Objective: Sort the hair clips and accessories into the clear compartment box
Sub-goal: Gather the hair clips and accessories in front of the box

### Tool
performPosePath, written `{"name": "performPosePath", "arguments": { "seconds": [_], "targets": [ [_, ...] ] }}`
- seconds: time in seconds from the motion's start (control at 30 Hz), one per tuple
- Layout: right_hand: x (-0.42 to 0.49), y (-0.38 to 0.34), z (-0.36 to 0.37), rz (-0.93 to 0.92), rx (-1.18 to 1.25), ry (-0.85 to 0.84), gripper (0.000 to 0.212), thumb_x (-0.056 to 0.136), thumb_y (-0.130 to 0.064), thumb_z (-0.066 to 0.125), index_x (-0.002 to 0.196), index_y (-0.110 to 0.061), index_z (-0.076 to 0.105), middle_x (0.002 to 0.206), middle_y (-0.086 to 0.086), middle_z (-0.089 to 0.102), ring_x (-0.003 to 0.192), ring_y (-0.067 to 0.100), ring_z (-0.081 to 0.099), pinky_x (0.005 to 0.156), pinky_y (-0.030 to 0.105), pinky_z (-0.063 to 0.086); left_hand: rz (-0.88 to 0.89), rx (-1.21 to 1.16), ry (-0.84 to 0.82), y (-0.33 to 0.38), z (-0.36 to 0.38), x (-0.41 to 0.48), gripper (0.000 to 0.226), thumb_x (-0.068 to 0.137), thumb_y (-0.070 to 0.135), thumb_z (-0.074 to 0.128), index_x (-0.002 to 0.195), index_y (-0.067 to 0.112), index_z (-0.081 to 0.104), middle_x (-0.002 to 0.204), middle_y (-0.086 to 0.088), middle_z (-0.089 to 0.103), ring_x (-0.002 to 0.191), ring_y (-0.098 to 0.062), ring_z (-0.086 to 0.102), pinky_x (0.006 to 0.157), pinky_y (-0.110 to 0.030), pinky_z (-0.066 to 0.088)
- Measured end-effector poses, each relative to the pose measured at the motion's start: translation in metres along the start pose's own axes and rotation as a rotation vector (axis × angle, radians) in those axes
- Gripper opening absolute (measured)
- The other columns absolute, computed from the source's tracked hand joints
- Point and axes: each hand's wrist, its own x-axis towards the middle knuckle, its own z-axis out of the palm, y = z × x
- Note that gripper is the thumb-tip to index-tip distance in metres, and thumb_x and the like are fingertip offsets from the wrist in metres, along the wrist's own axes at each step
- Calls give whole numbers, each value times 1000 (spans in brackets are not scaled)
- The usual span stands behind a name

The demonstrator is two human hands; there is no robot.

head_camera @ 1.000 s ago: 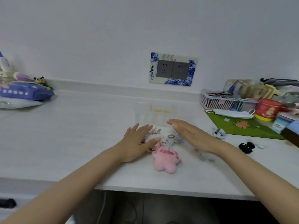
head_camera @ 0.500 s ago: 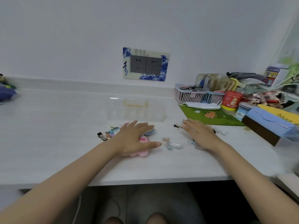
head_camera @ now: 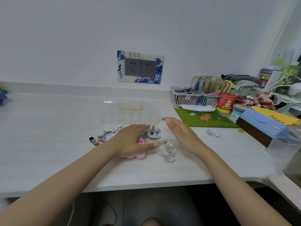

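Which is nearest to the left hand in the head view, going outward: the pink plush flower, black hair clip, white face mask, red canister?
1. Pink plush flower: partly under the left hand.
2. Black hair clip: on its left.
3. White face mask: far right, on the green mat's back edge.
4. Red canister: just beyond the mask.

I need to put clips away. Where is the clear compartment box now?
In the head view the clear compartment box sits on the white counter, below the wall socket, just behind the clip pile.
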Motion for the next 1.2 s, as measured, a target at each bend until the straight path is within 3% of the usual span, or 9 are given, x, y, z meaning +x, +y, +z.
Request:
{"name": "performPosePath", "arguments": {
  "seconds": [0.1,0.2,0.27,0.37,0.47,0.6,0.77,1.0,1.2],
  "targets": [
    [4,35,-41,72,-383,278,59,84,-67,33,129,-34,51,147,-7,40,143,17,21,115,38,6,29,38,-8,6,2,8,85,75,75,46,145,33,24,155,6,24,142,-15,21,112,-34,17],
    [2,72,-70,438,-547,227,65,82,-74,27,139,-42,35,159,-3,14,147,23,-1,116,51,-4,21,31,-41,8,5,18,85,71,80,41,143,37,28,154,8,25,141,-14,20,113,-35,17],
    [0,84,-76,522,-544,143,73,78,-80,20,141,-44,31,160,-1,12,147,26,3,117,53,0,23,37,-59,10,7,23,88,66,83,37,141,37,32,152,10,30,138,-12,24,110,-30,19],
    [0,81,-67,431,-434,51,90,66,-86,9,142,-43,31,157,-6,22,146,18,13,118,49,6,-1,-1,-68,10,9,28,77,73,76,47,139,38,35,148,14,35,133,-10,33,100,-23,25],
    [-1,64,-40,300,-372,-30,68,85,-71,20,142,-37,32,156,-7,27,145,12,16,119,43,9,-41,-46,-72,9,7,24,82,67,82,45,137,41,37,142,14,43,123,-9,46,91,-22,31],
    [-7,37,0,158,-265,-119,67,85,-70,21,142,-35,31,154,-8,28,144,11,18,119,40,12,-8,59,-29,7,-3,9,73,77,71,48,139,34,37,144,9,42,130,-12,38,101,-26,28],
    [0,7,46,47,-265,-148,56,93,-57,28,142,-31,32,154,-6,29,143,14,21,118,37,15,-43,80,-48,-11,-11,-10,96,58,83,34,139,31,38,142,7,45,128,-14,40,103,-28,30],
    [-12,0,30,41,-81,-299,91,60,-86,45,140,-54,16,156,-23,1,143,0,2,118,35,10,-126,6,34,-54,-39,-49,117,43,94,44,143,35,28,150,12,32,137,-10,27,109,-27,21],
    [-15,-2,37,-12,-263,-363,102,54,-86,53,141,-54,10,156,-22,-4,144,3,2,120,36,11,-223,-243,-40,-63,-31,-47,116,48,79,60,146,29,22,149,8,34,122,-4,39,100,-20,29]
  ]
}}
